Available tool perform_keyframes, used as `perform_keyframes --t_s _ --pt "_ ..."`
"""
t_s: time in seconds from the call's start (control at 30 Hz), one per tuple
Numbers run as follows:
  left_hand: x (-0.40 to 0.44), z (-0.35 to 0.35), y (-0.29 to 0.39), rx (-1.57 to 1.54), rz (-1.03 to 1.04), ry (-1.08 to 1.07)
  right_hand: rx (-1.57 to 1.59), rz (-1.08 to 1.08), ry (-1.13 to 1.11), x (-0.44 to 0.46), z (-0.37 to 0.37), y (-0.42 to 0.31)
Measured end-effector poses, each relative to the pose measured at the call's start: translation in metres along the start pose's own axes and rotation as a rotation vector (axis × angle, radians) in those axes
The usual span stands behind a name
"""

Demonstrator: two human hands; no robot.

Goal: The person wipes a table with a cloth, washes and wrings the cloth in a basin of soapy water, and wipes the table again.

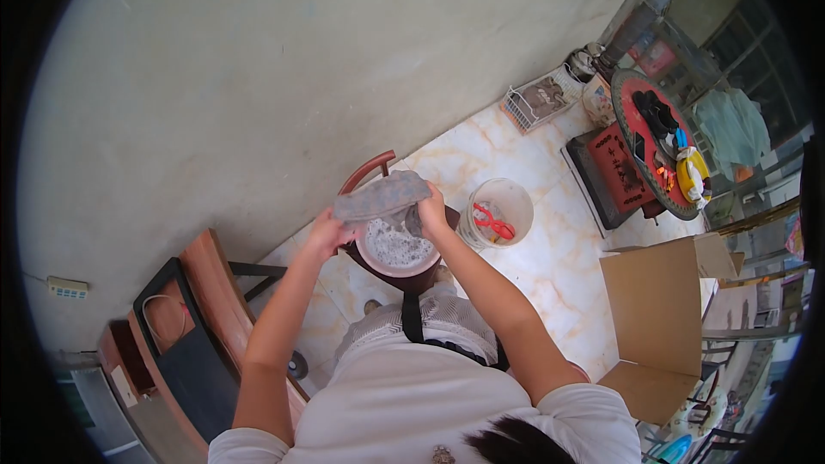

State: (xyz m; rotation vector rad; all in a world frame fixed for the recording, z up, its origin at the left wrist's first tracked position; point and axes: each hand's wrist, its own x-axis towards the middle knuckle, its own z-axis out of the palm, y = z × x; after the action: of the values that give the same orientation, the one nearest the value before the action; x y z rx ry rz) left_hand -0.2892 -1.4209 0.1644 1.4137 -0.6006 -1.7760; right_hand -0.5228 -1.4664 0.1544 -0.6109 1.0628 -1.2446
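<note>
A wet-looking grey cloth (pixel 382 196) is stretched between my two hands, above a pale pink basin (pixel 394 272). Foamy, soapy water (pixel 397 245) fills the basin, which stands on a dark wooden chair (pixel 365 174) with a curved reddish back. My left hand (pixel 328 234) grips the cloth's left end, its fingers partly hidden behind the fabric. At the other end, my right hand (pixel 434 210) is closed on the cloth, and a darker fold hangs down beside it over the basin.
Right of the chair stands a whitish bucket (pixel 516 198) holding a red-handled tool (pixel 493 223). Farther right are an open cardboard box (pixel 653 301), a round red table (pixel 632 107) with items, and a wire basket (pixel 540 101). Wooden furniture (pixel 215 292) stands at left; a wall (pixel 258 77) rises ahead.
</note>
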Motion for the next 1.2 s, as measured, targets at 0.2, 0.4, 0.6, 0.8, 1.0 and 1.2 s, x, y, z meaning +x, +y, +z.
perform_keyframes --t_s 0.2,0.4,0.6,0.8,1.0,1.2 --pt "-0.021 0.004 -0.022 0.625 0.095 -0.110 0.091 0.042 -0.113 -0.013 0.002 -0.014" --pt "0.010 0.064 -0.005 0.715 0.857 -0.157 0.168 0.126 -0.128 -0.019 0.014 -0.020" --pt "0.042 0.085 0.000 0.572 0.806 -0.176 0.409 0.188 -0.115 -0.003 0.026 -0.012" --pt "0.058 0.073 0.015 0.748 0.623 -0.146 -0.441 -0.107 -0.140 0.002 -0.031 -0.019" --pt "0.061 0.071 0.041 0.522 0.277 -0.473 -1.847 -0.935 -0.665 -0.023 -0.025 -0.112" --pt "0.064 0.087 0.055 0.646 0.080 -0.624 -1.765 -1.266 -0.635 0.030 -0.012 -0.079"
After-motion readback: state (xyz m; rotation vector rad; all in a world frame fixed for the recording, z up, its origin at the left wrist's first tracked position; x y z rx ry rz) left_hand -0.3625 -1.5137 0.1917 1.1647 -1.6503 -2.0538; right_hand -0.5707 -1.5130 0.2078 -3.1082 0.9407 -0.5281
